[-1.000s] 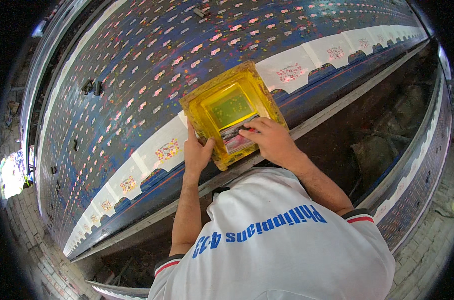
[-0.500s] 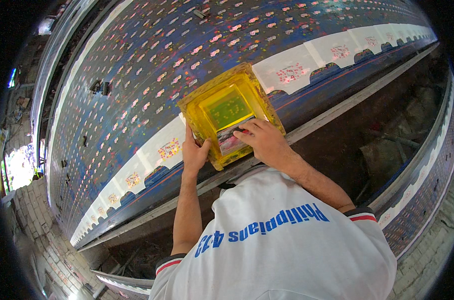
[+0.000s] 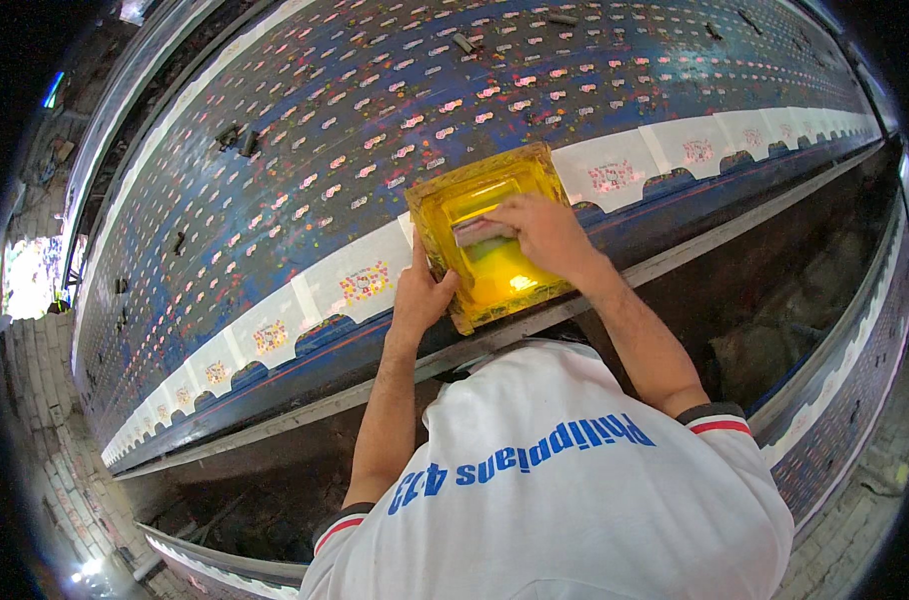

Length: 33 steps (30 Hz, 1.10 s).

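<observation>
A yellow screen-printing frame (image 3: pixel 442 190) lies flat over the row of white cut pieces along the near edge of a long table. My left hand (image 3: pixel 424 290) grips its left side, thumb on the near part of the rim. Inside the frame, my right hand (image 3: pixel 547 236) is closed on a squeegee (image 3: pixel 483 233), a flat blade smeared pinkish-grey, pressed to the mesh in the far half. Shiny yellow mesh (image 3: pixel 510 275) shows on the near side. To the left of the frame, a white piece (image 3: pixel 365 283) bears a yellow and pink print.
The long dark table (image 3: pixel 305 170) carries many rows of small printed shapes and paint specks. Small dark blocks (image 3: pixel 237 140) sit on it. Right of the frame, white pieces (image 3: pixel 611 176) carry pink prints. A metal rail (image 3: pixel 675 262) runs along the near edge, beside a dark gap.
My right hand has moved the squeegee from the near side of the frame toward its far side. My left hand keeps its hold on the frame. The whole view has shifted slightly.
</observation>
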### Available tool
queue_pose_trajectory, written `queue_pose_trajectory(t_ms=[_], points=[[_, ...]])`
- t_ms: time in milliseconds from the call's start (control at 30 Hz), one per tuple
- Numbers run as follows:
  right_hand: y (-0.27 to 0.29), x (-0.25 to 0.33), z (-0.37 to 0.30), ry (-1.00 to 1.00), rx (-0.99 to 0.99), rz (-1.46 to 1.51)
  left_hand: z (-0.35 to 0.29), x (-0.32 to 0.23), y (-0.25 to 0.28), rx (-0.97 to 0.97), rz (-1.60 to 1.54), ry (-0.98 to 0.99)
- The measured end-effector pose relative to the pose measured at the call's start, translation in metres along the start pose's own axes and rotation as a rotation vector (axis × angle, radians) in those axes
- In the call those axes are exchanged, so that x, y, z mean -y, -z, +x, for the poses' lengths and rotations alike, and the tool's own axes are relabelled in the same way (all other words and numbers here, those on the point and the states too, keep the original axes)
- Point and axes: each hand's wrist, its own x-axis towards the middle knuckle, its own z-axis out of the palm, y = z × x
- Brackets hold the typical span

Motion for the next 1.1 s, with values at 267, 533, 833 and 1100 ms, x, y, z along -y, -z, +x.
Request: queue_pose_trajectory(t_ms=[267,533,833,1100], points=[[0.001,-0.011,0.036,-0.003,0.054,-0.005,0.0,-0.009,0.005,0.056,-0.039,0.025],[-0.005,0.022,-0.066,-0.094,0.014,0.005,-0.001,-0.007,0.003,0.055,-0.012,0.02],[0.012,0.015,-0.077,-0.042,0.017,0.028,0.001,-0.021,0.0,0.027,-0.054,-0.007],[0.094,-0.073,-0.109,-0.057,-0.05,-0.025,0.044,-0.115,-0.082,-0.025,-0.068,-0.115]])
